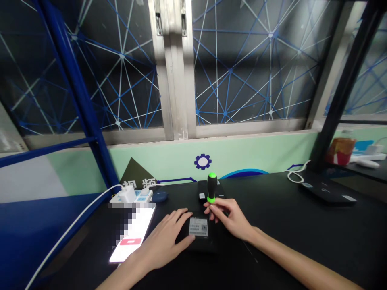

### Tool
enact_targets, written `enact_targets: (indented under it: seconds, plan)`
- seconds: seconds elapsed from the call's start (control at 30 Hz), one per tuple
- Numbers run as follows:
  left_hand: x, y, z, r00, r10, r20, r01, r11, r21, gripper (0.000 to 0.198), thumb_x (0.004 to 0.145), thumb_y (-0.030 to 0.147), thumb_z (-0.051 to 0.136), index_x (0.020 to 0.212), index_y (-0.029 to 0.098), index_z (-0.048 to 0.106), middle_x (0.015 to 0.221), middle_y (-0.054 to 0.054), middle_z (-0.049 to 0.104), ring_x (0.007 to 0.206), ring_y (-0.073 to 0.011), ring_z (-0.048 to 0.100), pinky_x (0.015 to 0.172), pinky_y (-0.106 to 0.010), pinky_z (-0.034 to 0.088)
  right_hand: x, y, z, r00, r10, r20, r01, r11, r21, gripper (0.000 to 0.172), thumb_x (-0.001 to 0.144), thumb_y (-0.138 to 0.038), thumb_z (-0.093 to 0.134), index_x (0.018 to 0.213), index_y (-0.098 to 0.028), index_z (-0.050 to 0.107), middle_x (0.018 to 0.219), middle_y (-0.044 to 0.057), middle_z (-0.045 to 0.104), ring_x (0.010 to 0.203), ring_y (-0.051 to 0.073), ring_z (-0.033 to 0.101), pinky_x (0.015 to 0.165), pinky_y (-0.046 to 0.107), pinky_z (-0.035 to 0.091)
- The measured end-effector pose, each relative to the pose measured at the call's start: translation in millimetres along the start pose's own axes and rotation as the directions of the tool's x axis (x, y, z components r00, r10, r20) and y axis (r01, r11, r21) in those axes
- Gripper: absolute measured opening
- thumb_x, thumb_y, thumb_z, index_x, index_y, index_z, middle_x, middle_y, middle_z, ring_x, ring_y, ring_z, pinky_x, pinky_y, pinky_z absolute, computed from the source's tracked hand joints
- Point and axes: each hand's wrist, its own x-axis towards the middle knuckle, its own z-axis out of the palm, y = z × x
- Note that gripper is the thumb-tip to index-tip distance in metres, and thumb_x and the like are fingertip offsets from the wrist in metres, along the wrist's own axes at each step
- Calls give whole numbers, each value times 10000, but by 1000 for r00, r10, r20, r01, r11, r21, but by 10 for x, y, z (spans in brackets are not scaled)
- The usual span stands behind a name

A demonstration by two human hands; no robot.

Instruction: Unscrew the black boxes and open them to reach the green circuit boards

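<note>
The left hand (167, 237), fingers apart, rests on the left of the box (198, 229); the right hand (232, 219) has fingers clamped on an upright screwdriver (212, 187) near its right edge. Left of the box lie a screen (139, 231), power strip (148, 198) and mouse (160, 196); beyond it, the screwdriver partly obscures a second box (202, 188).

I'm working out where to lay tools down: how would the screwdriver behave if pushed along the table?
The screwdriver would probably roll, since its handle looks round. It would likely feel handle-heavy, the handle being thicker than the shaft. Standing upright in the right hand, it might tip if released.
</note>
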Motion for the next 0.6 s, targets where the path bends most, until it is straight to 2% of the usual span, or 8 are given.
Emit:
enact_targets:
  seconds: [0.23, 0.3, 0.47, 0.6]
  plan:
    - [-1, -12, 22, 1000, -18, 22, 18, 1000, -7, 568, 989, 584, 397, 1499, 341, 331, 1556, -49, 354, 1407, -315, 359, 1140, -540, 315, 28, -17, 12, 996, -26, -85, 18, 995, -93, 298, 868, -443, 676, 781, -159, 677, 619, 21, 665, 552, 149, 638, 554, 251, 523]
    - [-1, -13, 20, 1000, -8, 11, 8, 1000, -8, 570, 987, 579, 407, 1497, 334, 340, 1555, -58, 356, 1400, -324, 370, 1133, -544, 324, 28, -28, 8, 997, -20, -72, 14, 996, -93, 299, 880, -445, 659, 801, -158, 683, 651, 31, 682, 565, 152, 644, 553, 253, 526]
    - [-3, -1, -4, 1000, -10, 4, 10, 1000, -5, 566, 986, 575, 414, 1495, 338, 348, 1549, -61, 370, 1393, -335, 382, 1126, -562, 329, -2, -28, -5, 1000, 0, -8, -1, 999, -36, 322, 956, -421, 551, 1010, -145, 706, 859, 87, 740, 633, 149, 658, 580, 259, 554]
    - [-6, -25, 21, 1000, 1, -11, -1, 1000, -6, 560, 984, 569, 424, 1492, 344, 354, 1543, -57, 382, 1392, -333, 387, 1122, -557, 340, -7, -9, 1, 1000, 1, 1, -1, 999, -34, 318, 953, -424, 555, 962, -148, 712, 847, 86, 740, 627, 149, 657, 567, 253, 545]
